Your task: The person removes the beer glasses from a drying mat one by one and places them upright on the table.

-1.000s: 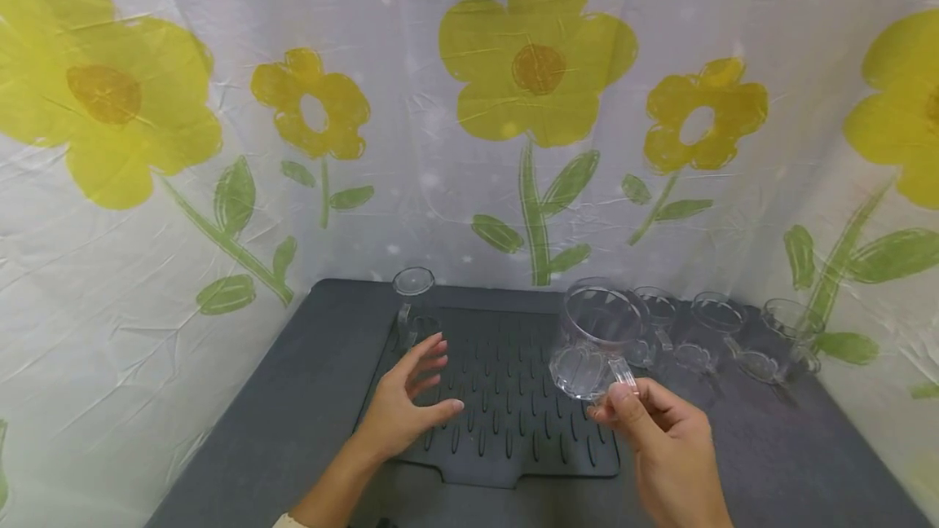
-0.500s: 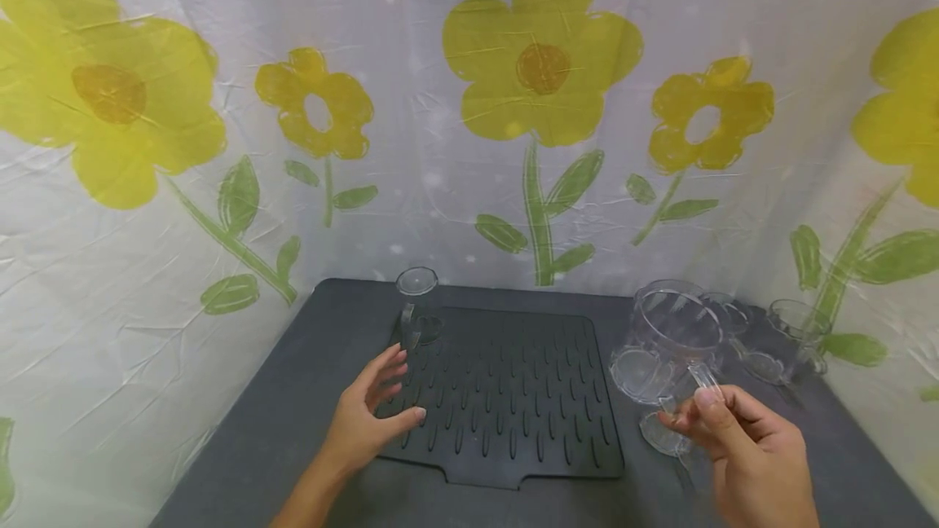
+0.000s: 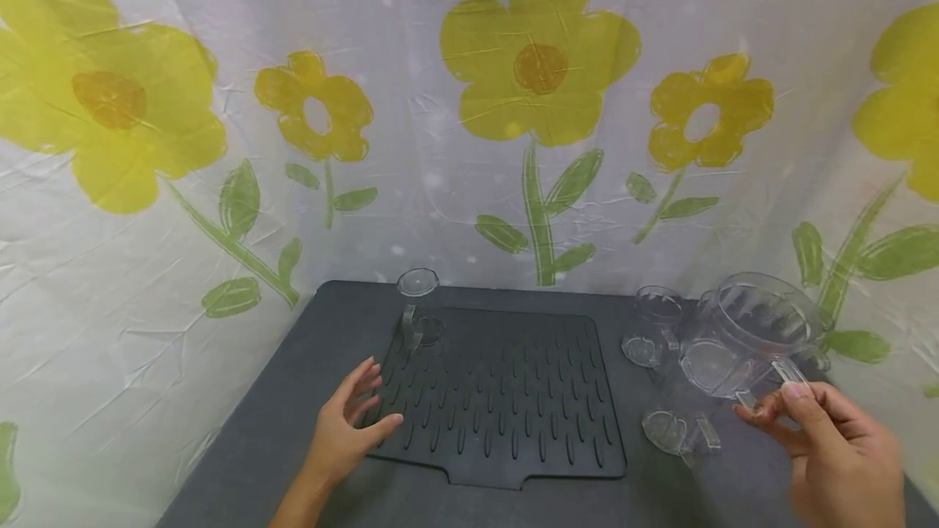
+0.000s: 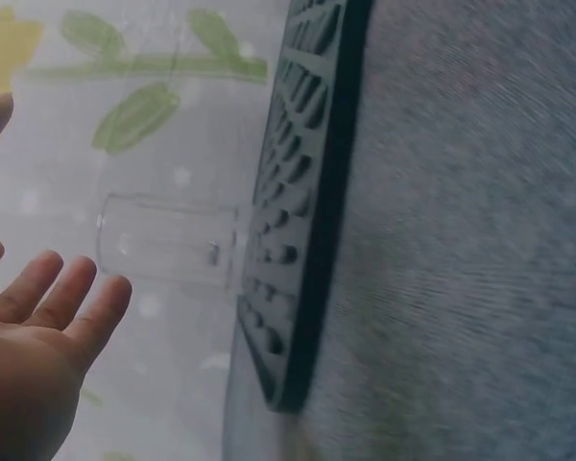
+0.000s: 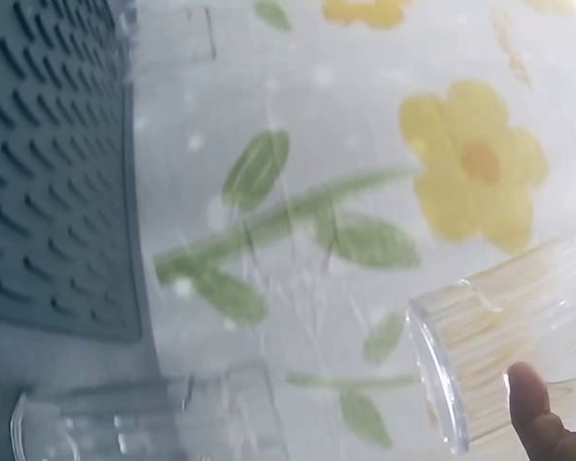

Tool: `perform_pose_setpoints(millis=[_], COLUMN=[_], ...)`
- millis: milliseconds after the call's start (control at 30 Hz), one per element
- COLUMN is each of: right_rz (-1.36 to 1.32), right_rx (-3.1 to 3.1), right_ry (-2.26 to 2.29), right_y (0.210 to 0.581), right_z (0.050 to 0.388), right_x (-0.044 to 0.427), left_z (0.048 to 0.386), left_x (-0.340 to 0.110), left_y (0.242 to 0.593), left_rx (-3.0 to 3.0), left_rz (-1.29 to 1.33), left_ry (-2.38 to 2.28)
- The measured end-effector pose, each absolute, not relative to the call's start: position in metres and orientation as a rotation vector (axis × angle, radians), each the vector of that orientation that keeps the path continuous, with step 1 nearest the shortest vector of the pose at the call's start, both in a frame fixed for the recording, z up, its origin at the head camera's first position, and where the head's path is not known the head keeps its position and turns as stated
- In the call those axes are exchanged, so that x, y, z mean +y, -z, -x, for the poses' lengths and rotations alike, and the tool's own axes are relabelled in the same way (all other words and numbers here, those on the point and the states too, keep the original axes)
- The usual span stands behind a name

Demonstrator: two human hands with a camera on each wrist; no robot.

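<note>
A clear mug (image 3: 766, 316) is held in the air at the right, mouth up and slightly tilted. My right hand (image 3: 847, 446) pinches its handle between thumb and fingers; the right wrist view shows the mug's clear wall (image 5: 490, 336) beside a fingertip. Over the front left part of a dark ridged mat (image 3: 506, 463) hovers my left hand (image 3: 348, 426), fingers spread and nothing in them. Another clear mug (image 3: 420, 288) stands at the mat's back left corner, beyond the left fingers; the left wrist view shows this mug (image 4: 168, 240) apart from them.
Right of the mat stand more clear mugs, one at the back (image 3: 656, 324) and one nearer the front (image 3: 667, 430). Others behind the held mug are hard to make out. The dark table (image 3: 279, 398) ends at a flowered curtain (image 3: 411, 145).
My right hand has carried the held mug from above the mat rightward, over the standing mugs. My left hand has drawn back left, away from the mug on the mat.
</note>
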State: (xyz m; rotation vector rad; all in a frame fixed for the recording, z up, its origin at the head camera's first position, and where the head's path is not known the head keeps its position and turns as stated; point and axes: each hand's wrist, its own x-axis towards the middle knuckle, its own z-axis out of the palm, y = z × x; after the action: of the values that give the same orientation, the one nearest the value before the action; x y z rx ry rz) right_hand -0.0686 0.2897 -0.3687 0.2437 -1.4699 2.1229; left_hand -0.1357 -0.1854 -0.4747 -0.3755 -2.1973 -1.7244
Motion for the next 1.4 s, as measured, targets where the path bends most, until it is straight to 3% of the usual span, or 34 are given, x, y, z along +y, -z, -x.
perform_pose_setpoints(millis=[433,667,1400], right_rz=[-0.227,-0.344,-0.093], right_rx=[-1.381,-1.341,-1.451], right_ry=[-2.075,-2.136,-2.154], right_y=[0.384,0.400,0.457], right_z=[0.080,0.085,0.095], right_x=[0.334,0.356,0.379], left_z=[0.129,0.131,0.137], left_x=[-0.200,-0.208,-0.213], left_y=[0.508,0.518,0.534], left_rx=[-2.238,-2.352,-2.719], left_rz=[0.196,0.070,0.021], left_ry=[1.680,1.613,1.499])
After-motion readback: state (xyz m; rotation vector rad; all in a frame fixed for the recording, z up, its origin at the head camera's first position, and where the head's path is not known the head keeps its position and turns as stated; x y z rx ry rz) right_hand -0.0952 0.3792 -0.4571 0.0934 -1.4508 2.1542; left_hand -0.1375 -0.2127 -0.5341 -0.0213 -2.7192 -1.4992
